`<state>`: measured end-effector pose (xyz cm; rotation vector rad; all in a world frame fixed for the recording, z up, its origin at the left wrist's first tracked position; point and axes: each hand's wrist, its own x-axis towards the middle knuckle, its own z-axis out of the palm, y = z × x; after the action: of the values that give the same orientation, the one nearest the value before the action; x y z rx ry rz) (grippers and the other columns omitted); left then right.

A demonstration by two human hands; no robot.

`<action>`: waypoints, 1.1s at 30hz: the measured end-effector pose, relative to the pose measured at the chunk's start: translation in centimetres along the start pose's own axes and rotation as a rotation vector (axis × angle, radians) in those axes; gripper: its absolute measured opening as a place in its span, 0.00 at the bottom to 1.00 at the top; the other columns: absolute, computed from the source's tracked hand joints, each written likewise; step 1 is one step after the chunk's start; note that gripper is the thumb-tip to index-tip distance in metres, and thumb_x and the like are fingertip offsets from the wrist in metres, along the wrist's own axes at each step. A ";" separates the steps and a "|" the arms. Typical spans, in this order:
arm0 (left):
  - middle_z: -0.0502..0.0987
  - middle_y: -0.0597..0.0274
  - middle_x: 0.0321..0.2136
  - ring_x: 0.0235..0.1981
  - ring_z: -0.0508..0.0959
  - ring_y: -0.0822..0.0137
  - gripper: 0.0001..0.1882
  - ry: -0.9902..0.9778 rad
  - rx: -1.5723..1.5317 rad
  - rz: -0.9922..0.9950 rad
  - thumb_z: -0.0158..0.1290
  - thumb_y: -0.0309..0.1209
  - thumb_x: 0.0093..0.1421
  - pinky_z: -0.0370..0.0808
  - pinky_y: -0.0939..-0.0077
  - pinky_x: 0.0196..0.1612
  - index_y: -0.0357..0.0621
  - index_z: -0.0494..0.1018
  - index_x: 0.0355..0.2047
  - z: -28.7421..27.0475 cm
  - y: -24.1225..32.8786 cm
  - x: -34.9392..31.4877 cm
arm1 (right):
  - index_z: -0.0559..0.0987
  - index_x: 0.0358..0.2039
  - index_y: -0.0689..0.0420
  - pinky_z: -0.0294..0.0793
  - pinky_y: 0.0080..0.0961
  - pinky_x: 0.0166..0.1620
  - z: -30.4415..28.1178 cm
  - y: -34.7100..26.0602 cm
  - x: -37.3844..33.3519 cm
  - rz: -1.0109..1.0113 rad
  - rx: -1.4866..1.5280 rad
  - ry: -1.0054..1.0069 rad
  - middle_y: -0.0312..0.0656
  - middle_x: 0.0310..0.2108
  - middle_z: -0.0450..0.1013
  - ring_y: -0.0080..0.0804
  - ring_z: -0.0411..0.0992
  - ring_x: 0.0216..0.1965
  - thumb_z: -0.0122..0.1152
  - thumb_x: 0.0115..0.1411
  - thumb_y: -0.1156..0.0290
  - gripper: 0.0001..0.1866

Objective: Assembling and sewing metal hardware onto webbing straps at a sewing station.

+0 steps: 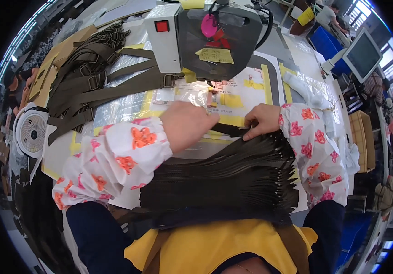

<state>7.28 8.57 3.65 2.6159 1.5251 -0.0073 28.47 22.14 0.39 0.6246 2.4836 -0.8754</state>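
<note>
Between my two hands stretches a short dark strap, held just in front of the machine's work area. My left hand is closed with its knuckles up and grips the strap's left end; its fingertips are hidden from view. My right hand pinches the other end between thumb and fingers, over the upper right corner of a thick pile of dark fabric strips. The pile lies close to my body, its cut ends fanned out on the right.
A machine head with a red switch stands beyond my hands. Brown webbing straps with metal buckles spread at the left, near a small white fan. White cloth lies right; a monitor is behind it. Other people work farther off.
</note>
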 end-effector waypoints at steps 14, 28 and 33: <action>0.74 0.54 0.24 0.26 0.73 0.52 0.09 0.002 -0.740 0.128 0.49 0.35 0.56 0.70 0.65 0.31 0.42 0.73 0.30 7.1 -4.5 0.8 | 0.74 0.15 0.58 0.68 0.28 0.23 5.1 -1.6 1.7 -0.104 0.193 0.032 0.41 0.13 0.71 0.33 0.70 0.15 0.55 0.53 0.57 0.19; 0.73 0.60 0.18 0.23 0.74 0.55 0.12 0.446 -0.678 0.091 0.49 0.39 0.55 0.69 0.64 0.25 0.45 0.68 0.21 7.2 -1.7 2.9 | 0.66 0.40 0.66 0.76 0.24 0.25 4.4 -4.4 4.0 0.060 1.425 0.291 0.48 0.26 0.70 0.35 0.73 0.23 0.38 0.65 0.60 0.19; 0.73 0.54 0.15 0.17 0.74 0.54 0.13 0.450 -0.939 -0.311 0.50 0.38 0.56 0.68 0.67 0.20 0.40 0.71 0.27 8.8 -3.7 2.6 | 0.66 0.39 0.66 0.74 0.24 0.21 4.9 -4.6 4.2 0.049 1.411 0.363 0.48 0.28 0.70 0.35 0.72 0.20 0.38 0.64 0.64 0.16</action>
<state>5.79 11.75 -5.62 1.6747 1.4971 1.0458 23.79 16.80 -3.18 1.2984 1.6949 -2.6382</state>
